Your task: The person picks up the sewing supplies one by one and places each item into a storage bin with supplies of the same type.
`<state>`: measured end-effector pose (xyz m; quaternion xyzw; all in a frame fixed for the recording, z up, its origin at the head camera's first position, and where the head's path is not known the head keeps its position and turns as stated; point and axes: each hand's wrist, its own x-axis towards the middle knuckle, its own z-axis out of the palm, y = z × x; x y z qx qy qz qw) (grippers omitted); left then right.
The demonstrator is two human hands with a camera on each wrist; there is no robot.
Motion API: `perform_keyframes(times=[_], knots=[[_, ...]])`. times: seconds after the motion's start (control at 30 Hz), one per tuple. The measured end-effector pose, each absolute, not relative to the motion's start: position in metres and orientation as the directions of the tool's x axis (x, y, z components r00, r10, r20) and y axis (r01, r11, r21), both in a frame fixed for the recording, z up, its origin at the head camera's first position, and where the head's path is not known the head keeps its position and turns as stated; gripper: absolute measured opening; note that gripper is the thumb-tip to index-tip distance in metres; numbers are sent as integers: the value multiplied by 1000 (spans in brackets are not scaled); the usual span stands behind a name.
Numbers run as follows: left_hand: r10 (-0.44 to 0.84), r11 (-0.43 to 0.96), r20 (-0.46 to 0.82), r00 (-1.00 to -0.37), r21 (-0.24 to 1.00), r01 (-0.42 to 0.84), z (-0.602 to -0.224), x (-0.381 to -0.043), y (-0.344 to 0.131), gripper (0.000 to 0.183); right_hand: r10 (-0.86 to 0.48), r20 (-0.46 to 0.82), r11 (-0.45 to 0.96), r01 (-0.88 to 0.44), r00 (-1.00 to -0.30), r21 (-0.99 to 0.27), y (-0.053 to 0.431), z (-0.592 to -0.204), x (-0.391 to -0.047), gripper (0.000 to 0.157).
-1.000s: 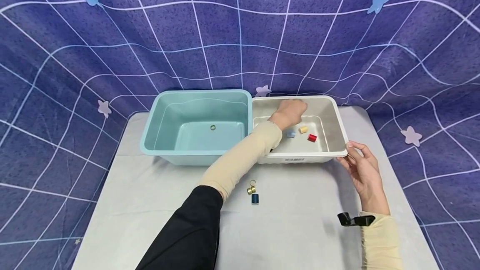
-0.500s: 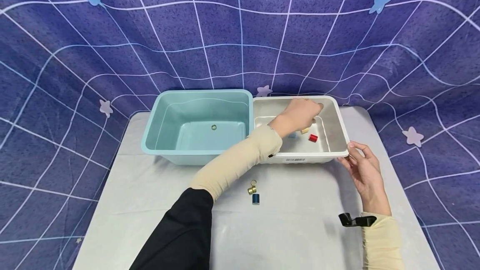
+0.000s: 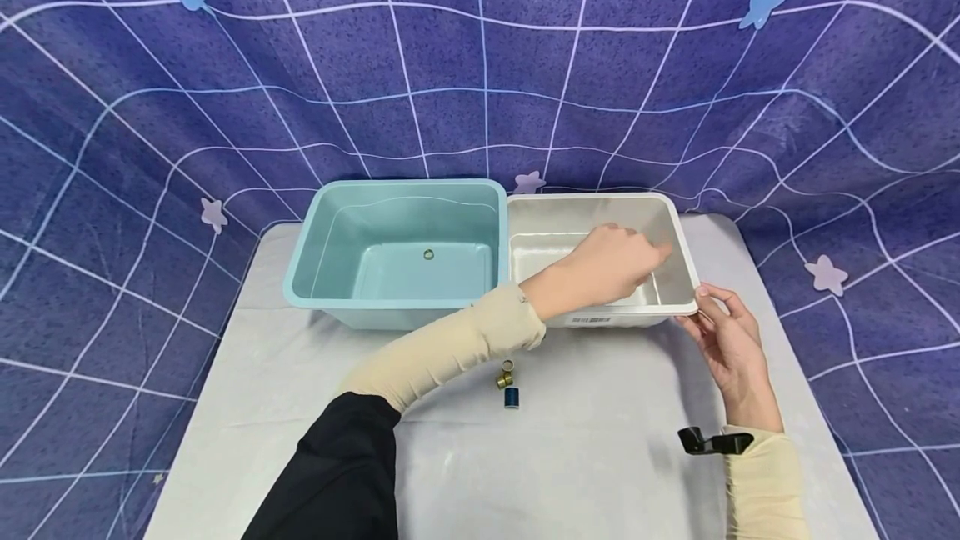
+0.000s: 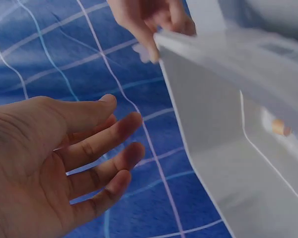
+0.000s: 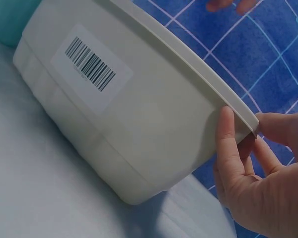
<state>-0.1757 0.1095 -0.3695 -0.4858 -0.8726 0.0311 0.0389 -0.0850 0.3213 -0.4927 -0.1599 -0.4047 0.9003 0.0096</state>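
Note:
My left hand (image 3: pixel 615 263) is over the white bin (image 3: pixel 551 215), palm side down in the head view. In the left wrist view its fingers are spread and slightly bent, with nothing between them. The bin's near right corner is pinched by my right hand (image 3: pixel 727 344), thumb on the rim and fingers beneath, as the right wrist view shows. A tan thread spool (image 4: pixel 280 127) lies on the bin floor in the left wrist view. From the head, my left hand hides the spools inside.
Left of the white bin, touching it, stands a teal bin (image 3: pixel 405 304) with a small brass-coloured ring (image 3: pixel 429 254) inside. On the white table in front lie several brass-coloured rings (image 3: pixel 505 378) and a dark blue thread spool (image 3: pixel 512 397). A blue patterned cloth (image 3: pixel 480 65) hangs behind.
My left hand has moved right and toward me across the white bin, covering the yellow, light blue and red spools. My right hand stays at the corner.

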Motion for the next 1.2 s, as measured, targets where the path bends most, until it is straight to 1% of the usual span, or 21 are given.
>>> perform_keyframes(times=[0.23,0.3,0.57,0.67,0.77,0.97,1.07,1.2], knots=[[889,457,95,-447,-188,869,-370,-136,88,23,132,-277,-684,115,-952,-721,320,-495,-84,14],[898,440,115,-425,-204,874,-370,-124,81,20,127,-276,-690,116,-953,-715,320,-496,-83,14],[922,379,158,-353,-183,907,-383,-77,63,17,138,-282,-689,112,-950,-716,320,-494,-82,15],[919,379,189,-346,-181,907,-388,-64,58,17,135,-282,-692,114,-950,-713,320,-494,-82,15],[908,396,208,-363,-147,907,-392,-55,52,16,130,-284,-696,116,-950,-708,319,-495,-82,16],[874,434,251,-417,-16,901,-398,-43,38,17,130,-280,-696,114,-951,-709,319,-494,-82,15],[853,455,252,-457,70,888,-403,-38,34,18,134,-280,-696,111,-951,-709,319,-493,-82,16],[821,496,220,-527,182,849,-413,-32,29,20,139,-282,-702,106,-949,-704,319,-492,-83,16]])
